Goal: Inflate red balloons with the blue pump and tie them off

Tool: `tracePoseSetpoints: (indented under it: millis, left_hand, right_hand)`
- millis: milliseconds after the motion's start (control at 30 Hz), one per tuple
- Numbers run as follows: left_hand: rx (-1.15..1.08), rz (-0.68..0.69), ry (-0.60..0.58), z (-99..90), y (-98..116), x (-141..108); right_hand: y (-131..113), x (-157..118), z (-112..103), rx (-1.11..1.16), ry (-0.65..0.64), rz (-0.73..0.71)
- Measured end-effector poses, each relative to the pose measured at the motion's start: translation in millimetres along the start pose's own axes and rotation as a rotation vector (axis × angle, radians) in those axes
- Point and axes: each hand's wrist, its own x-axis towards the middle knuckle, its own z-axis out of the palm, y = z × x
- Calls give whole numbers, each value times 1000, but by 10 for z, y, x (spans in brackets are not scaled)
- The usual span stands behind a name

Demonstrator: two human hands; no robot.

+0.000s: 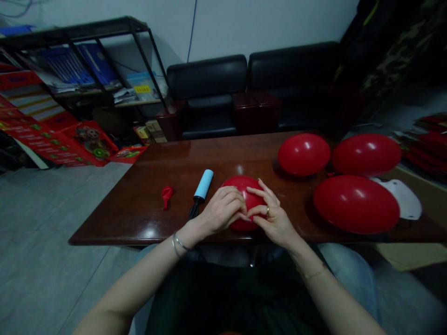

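Observation:
An inflated red balloon (240,182) is between my hands near the table's front edge. My left hand (225,208) has its fingers bent together in a pinch at the near side of the balloon. Touching it there, my right hand (272,214), with a ring on one finger, pinches with thumb and index while its other fingers rest over the balloon. What lies between the fingertips, likely the balloon's neck, is too small to make out. A light blue pump (204,184) with a black end lies left of my hands. Farther left is a flat, uninflated red balloon (167,196).
Three inflated red balloons (303,154) sit at the right of the brown table (139,204), beside a white object (405,197). Behind the table are black sofas (209,79). A metal shelf (104,32) with blue binders and red boxes (42,125) stand at the left.

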Motion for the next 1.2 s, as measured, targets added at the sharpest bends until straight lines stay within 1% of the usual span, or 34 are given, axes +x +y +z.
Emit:
tracePoseSetpoints:
  millis: [100,167,300,467,500,567,600,667,733,800,867,900,933,967,1000,1133,1200]
  left_hand:
    - [-64,-56,-92,-86,44,-4]
    - [-122,-98,-128,-121,80,-15]
    - [-237,-196,-154,-123,123,-22]
    - [-170,-257,-191,-165,129,21]
    - [-185,-272,-197,-184,139,28]
    - [-292,-309,-192,-198,176,28]
    - [-359,-327,-160,-180,203,21]
    - [-443,-353,-23,-74,266,1]
    - [-390,-392,210,121,327,-15]
    - [-281,-439,395,358,366,-13]
    - [-255,-514,663,570,375,5]
    - [-255,-550,756,651,370,17]
    - [-247,-571,815,711,359,27]
    - [-236,-587,851,751,346,32]
    - [-221,-596,857,774,333,34]
    - [-174,-605,782,777,298,14]
    - [-235,-635,792,761,298,17]
  right_hand:
    - [9,-3,-24,22,-1,10]
    - [18,-9,-25,49,5,13]
    - [29,-30,0,115,73,36]
    - [48,-61,21,164,129,45]
    - [52,-65,29,166,142,37]
    - [53,-70,57,161,188,18]
    - [48,-72,81,154,220,10]
    - [26,-77,144,138,295,-8]
    - [-11,-90,221,110,382,-34]
    - [-54,-110,295,49,455,-55]
    - [-91,-133,351,-32,494,-63]
    - [-104,-143,370,-66,501,-61]
    - [-112,-152,383,-92,507,-57]
    - [-116,-158,390,-112,513,-52]
    - [-117,-162,394,-126,522,-47]
    - [-106,-162,395,-159,541,-43]
    - [-108,-159,399,-176,532,-57]
